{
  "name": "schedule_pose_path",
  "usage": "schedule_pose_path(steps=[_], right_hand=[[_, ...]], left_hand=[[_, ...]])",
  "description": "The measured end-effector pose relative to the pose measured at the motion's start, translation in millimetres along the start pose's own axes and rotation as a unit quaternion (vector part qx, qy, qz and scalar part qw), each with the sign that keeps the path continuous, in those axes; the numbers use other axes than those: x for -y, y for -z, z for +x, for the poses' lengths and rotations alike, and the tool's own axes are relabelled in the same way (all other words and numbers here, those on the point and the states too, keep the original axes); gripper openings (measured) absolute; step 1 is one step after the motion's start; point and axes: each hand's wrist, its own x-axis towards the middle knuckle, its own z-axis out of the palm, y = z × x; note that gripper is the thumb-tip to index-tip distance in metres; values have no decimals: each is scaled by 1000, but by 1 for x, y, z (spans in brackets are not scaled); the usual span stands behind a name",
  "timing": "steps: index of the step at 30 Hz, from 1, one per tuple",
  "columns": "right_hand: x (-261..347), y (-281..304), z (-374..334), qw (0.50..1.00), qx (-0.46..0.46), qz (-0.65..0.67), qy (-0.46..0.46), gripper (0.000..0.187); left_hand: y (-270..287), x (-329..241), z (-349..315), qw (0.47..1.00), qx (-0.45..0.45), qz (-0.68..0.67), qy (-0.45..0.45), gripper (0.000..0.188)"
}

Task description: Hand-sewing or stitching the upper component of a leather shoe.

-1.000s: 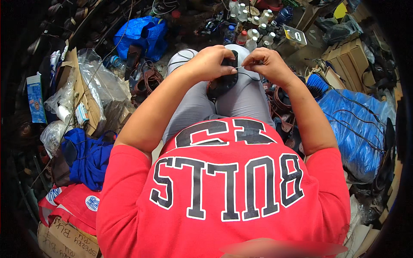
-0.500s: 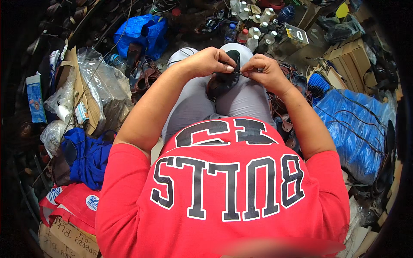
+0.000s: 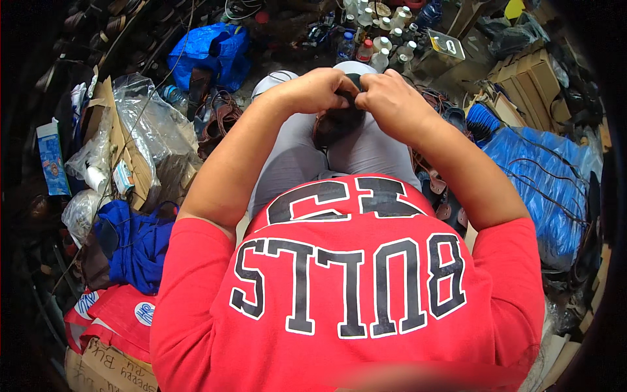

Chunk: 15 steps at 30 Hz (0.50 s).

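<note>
A dark shoe (image 3: 337, 127) rests on my lap, over the grey trousers (image 3: 285, 153), its far part hidden by my fingers. My left hand (image 3: 320, 90) is closed on its upper edge from the left, thumb and fingers pinching. From the right, my right hand (image 3: 390, 102) bends over the same edge with its fingers curled and pressed together, knuckles up. The two hands almost meet above the shoe. Any thread or small tool between the fingertips is too small to make out.
Several bottles (image 3: 381, 44) stand beyond my knees. A blue bag (image 3: 212, 52) lies far left, with brown shoes (image 3: 221, 116) nearer. Clear plastic and cardboard (image 3: 117, 144) crowd the left. To the right are a blue plastic-wrapped bundle (image 3: 535, 193) and a cardboard box (image 3: 532, 85).
My right hand has turned over and moved left and slightly away from me, closing in on the shoe's edge. My left fingers have curled in more. The view has shifted slightly.
</note>
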Motion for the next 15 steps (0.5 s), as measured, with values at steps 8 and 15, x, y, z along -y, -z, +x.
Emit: schedule_pose_path(steps=[8,15], right_hand=[[-50,-38,-12,848,44,509,-141,18],[-45,-67,-26,917,-45,392,-54,14]], left_hand=[[-31,-6,-35,944,-318,82,-9,32],[-42,6,-49,979,-202,-24,-6,16]])
